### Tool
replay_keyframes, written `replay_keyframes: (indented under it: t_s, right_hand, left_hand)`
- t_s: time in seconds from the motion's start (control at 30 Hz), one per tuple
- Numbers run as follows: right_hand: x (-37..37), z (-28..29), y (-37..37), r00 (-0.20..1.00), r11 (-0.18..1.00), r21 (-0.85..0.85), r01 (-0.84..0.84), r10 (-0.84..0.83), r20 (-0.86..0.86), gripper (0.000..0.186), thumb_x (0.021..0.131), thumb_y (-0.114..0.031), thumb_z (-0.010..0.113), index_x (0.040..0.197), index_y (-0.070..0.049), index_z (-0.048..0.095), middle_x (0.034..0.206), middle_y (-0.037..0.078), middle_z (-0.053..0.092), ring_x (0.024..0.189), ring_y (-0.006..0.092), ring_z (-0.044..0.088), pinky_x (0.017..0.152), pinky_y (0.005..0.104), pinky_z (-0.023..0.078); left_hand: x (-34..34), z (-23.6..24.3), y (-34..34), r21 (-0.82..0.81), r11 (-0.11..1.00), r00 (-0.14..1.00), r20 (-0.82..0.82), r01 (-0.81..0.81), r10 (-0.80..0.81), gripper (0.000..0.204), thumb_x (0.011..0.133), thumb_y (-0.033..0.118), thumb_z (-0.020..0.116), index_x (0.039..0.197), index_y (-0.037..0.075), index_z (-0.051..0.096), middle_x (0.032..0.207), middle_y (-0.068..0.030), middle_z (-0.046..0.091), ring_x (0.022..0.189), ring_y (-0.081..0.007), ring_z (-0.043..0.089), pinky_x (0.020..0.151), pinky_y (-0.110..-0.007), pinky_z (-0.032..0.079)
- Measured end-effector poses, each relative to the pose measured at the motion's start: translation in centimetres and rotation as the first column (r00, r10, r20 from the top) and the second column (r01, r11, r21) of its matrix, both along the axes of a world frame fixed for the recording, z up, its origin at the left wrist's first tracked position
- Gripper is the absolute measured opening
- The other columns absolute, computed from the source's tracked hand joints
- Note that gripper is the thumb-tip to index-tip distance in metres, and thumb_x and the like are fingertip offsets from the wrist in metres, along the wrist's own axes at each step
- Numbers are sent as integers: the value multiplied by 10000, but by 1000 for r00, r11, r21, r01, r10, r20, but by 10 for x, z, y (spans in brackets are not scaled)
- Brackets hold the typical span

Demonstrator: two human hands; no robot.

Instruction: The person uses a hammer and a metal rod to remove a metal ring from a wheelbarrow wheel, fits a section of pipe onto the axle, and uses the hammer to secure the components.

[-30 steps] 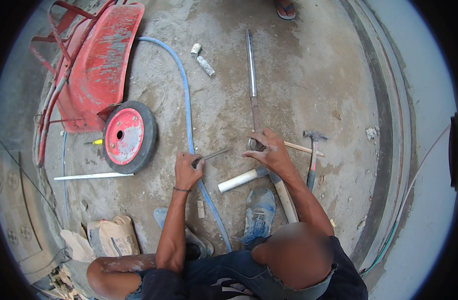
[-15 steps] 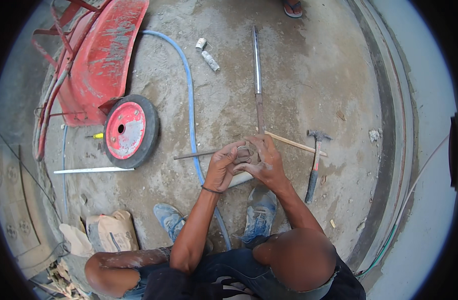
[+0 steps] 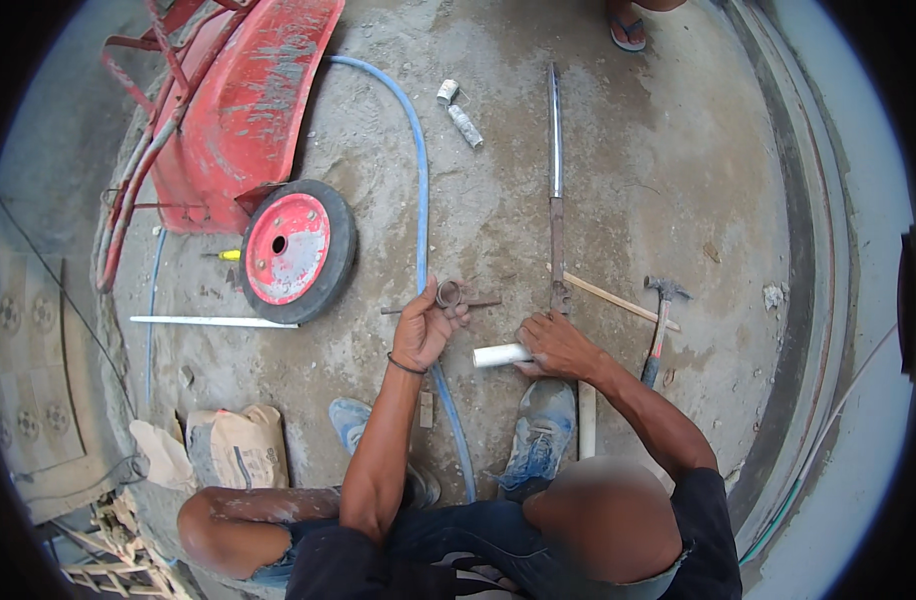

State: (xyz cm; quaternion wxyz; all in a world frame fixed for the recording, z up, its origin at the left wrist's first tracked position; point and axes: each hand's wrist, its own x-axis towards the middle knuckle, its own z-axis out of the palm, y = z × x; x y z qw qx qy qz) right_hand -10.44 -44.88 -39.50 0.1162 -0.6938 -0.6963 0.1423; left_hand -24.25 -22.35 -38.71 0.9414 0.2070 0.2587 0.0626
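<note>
My left hand (image 3: 427, 330) is closed around a small brownish ring (image 3: 448, 293), held up between thumb and fingers. Behind the fingers, a thin dark rod (image 3: 486, 301) lies across the blue hose (image 3: 421, 190). To the right, my right hand (image 3: 563, 347) grips a white plastic pipe (image 3: 499, 355), whose open end points left. Another white pipe length (image 3: 587, 425) shows below that wrist; whether the two are joined is hidden. Just beyond my right knuckles lies a long straight bar (image 3: 556, 150), shiny at the far half and brown at the near half.
A tipped red wheelbarrow (image 3: 233, 130) with its wheel (image 3: 298, 243) fills the upper left. A hammer (image 3: 661, 320) and a wooden stick (image 3: 618, 300) lie at right. Paper bags (image 3: 240, 448) sit lower left. A person's sandalled foot (image 3: 628, 32) stands at the top.
My hands, together before, are now apart. The left keeps the ring while the right has moved down onto the white pipe. The whole view has shifted, so the ground things appear farther right.
</note>
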Motion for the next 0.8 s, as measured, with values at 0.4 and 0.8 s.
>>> replay_keyframes:
  t_s: [0.4,0.8]
  right_hand:
    - [18,84,-22,935,943,-25,332,-332,-128,501,886,-348,616,1366,-270,492,829,110,542,734,286,593,610,406,492]
    - [18,84,-19,944,947,25,321,-318,-89,537,881,-345,619,1393,-308,461,810,125,545,683,287,591,563,404,475]
  left_hand:
    - [10,7,-32,347,914,978,-84,210,-193,358,927,194,617,1206,-27,581,1174,-124,628,1068,-205,604,881,-362,512]
    - [9,8,-43,435,886,987,-57,163,-153,418,884,207,676,1203,-46,581,1178,-158,627,1067,-204,609,890,-336,519]
